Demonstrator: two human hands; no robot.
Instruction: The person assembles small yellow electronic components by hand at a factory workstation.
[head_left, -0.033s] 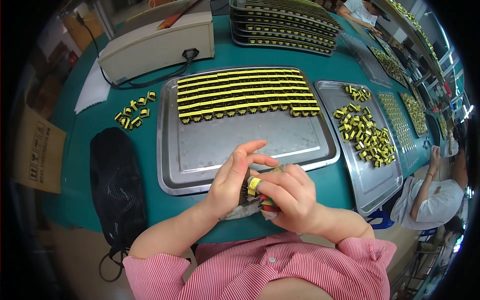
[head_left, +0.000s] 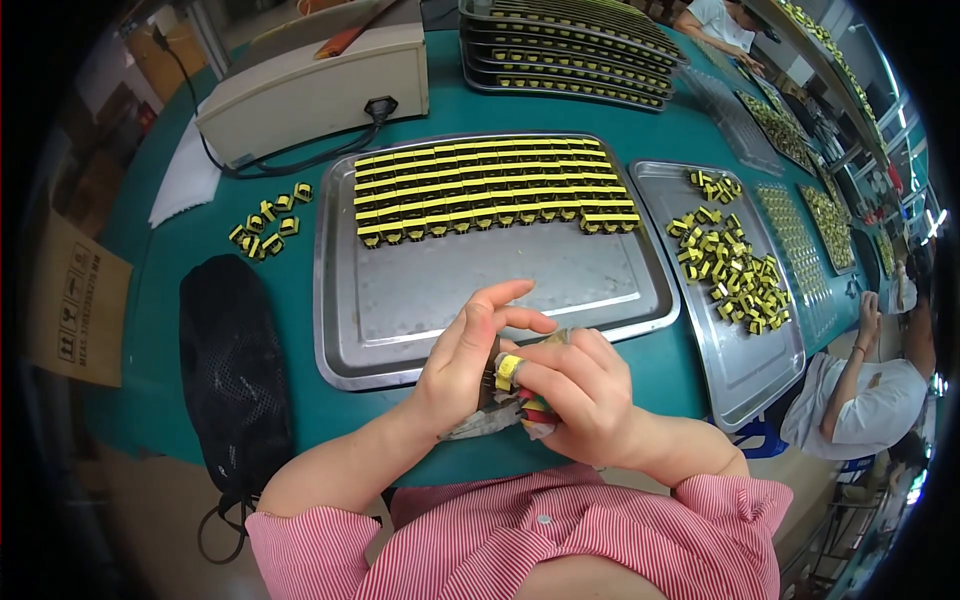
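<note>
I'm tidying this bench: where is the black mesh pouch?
In the head view, the black mesh pouch lies on the left, between the cardboard box and the large metal tray, below some loose yellow-and-black parts.

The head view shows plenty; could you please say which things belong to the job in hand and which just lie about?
Apparently the job's:
- yellow piece at the right hand
- middle tray, rowed parts
- right tray, loose parts

Seemingly just lying about:
- black pouch
- white sheet
- carton

gloss beside matt
the tray (head_left: 470, 285) before you is smooth, glossy metal; the pouch (head_left: 230, 350), matt mesh cloth; the carton (head_left: 98, 340), dull cardboard.
</note>
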